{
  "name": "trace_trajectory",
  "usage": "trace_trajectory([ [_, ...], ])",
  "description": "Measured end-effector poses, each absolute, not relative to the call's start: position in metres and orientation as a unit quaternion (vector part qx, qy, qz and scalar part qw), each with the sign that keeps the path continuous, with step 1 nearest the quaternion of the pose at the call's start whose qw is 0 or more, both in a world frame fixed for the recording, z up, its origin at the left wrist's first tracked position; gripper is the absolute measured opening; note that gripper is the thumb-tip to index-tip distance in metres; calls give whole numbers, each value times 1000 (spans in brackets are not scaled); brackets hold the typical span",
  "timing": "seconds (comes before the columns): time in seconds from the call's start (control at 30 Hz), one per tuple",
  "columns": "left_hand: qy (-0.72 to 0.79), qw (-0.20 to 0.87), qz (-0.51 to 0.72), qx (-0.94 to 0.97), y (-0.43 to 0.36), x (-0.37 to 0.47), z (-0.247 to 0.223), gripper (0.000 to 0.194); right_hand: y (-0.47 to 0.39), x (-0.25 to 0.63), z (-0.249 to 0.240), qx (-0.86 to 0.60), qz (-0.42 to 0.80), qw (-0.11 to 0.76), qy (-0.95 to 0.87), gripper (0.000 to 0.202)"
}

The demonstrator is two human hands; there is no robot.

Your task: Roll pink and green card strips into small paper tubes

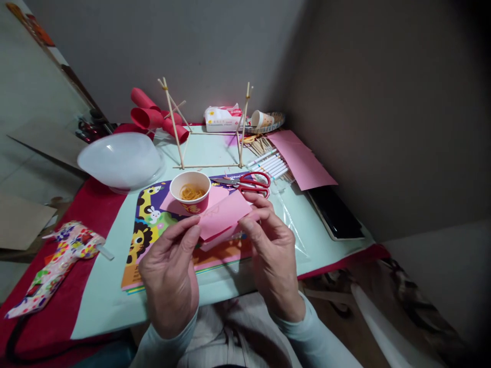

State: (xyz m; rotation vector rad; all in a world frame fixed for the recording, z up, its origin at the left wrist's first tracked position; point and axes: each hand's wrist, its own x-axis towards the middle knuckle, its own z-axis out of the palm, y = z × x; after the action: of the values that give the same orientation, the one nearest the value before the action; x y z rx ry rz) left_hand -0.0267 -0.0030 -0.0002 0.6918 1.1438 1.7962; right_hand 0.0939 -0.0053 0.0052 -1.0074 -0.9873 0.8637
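Between my two hands is a folded piece of pink paper (224, 217), with faint pencil-like marks on its upper face. My left hand (172, 271) pinches its left end between thumb and fingers. At the right end, my right hand (270, 245) grips it the same way. Just behind the paper stands a paper cup (191, 197) with rubber bands in it. Red-handled scissors (245, 181) lie beyond my right fingers, blades pointing left. A colourful animal-print pad (143, 240) lies under the cup, with another pink sheet (171, 204) on top of it.
A stick frame (210, 166) stands at the back. Red paper rolls (148, 117) and a translucent bowl (120, 161) are on the left, near a patterned glue gun (65, 260). White markers (272, 164), pink sheets (303, 163) and a dark tablet (333, 214) lie right.
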Motion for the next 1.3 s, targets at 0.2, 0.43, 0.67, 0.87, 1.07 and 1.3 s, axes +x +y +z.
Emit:
trace_trajectory([
  [0.2,468,373,724,342,-3,-25,-6,13,-3,95,2,-408,414,708,-401,17],
  [0.43,493,200,685,499,-8,-28,-5,23,1,97,2,-419,398,708,-406,13],
  [0.67,493,195,643,553,-8,-42,0,17,6,103,7,-453,377,687,-425,20],
  [0.87,458,207,669,547,-8,-43,-4,17,7,106,8,-468,429,622,-459,23],
  [1.07,401,279,712,505,-10,-43,-11,23,1,103,7,-483,447,608,-444,25],
  [1.3,447,343,735,377,-4,-41,-2,34,2,102,9,-425,508,598,-451,20],
])
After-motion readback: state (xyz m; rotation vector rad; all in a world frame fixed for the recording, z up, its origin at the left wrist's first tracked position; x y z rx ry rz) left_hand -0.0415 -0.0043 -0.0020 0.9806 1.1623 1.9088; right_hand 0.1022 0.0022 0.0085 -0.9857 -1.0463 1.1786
